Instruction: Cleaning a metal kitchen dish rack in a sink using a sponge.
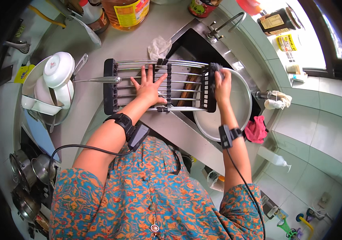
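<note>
A metal-rod dish rack [186,81] with black plastic ends lies across the counter and the sink's near corner. My left hand [148,90] presses flat on its rods, fingers spread. At the rack's right end, my right hand [223,85] grips a dark grey scrubber [216,70] against the black end piece. Below that end, a large pale basin [240,105] sits in the dark sink [201,45]. Through the rods a brown, stick-like bundle [189,85] shows in the sink. A crumpled whitish cloth [159,47] lies behind the rack.
On the left, white bowls [58,70] are piled in a large bowl, with a metal handle reaching the rack. A faucet [216,33] stands behind the sink. A pink cloth [256,129] lies right of the basin. An oil jug [127,13] stands at the back.
</note>
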Available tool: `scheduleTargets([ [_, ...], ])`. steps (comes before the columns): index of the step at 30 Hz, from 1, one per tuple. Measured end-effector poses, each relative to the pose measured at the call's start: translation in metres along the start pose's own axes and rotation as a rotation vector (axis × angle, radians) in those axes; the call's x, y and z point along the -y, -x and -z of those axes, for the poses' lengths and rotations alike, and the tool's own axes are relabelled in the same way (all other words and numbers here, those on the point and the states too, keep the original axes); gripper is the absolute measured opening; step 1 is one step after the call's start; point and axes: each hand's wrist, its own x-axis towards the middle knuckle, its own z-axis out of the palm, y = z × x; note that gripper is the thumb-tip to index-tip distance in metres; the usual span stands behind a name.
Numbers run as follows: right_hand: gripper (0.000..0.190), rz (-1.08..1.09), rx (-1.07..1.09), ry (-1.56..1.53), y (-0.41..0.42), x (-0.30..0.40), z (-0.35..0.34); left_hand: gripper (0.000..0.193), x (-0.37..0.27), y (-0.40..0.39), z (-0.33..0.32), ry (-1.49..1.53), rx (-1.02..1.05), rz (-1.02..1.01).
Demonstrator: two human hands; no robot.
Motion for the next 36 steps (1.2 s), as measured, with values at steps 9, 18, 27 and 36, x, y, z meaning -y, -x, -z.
scheduleTargets([
  [9, 0.041, -0.660, 0.354, -0.579, -0.032, 0.015, 0.018, 0.114, 0.000, 0.003, -0.001, -0.014, -0.030, -0.022],
  [18, 0.039, -0.782, 0.607, -0.673, 0.024, 0.008, 0.044, 0.114, 0.003, 0.002, -0.005, -0.024, -0.020, 0.014],
  [27, 0.040, -0.672, 0.573, -0.522, 0.034, 0.007, 0.044, 0.113, 0.005, 0.005, -0.003, -0.024, -0.044, 0.004],
  [36, 0.047, -0.153, 0.134, 0.348, 0.013, 0.030, 0.011, 0.112, 0.004, 0.000, -0.008, -0.010, -0.056, 0.008],
])
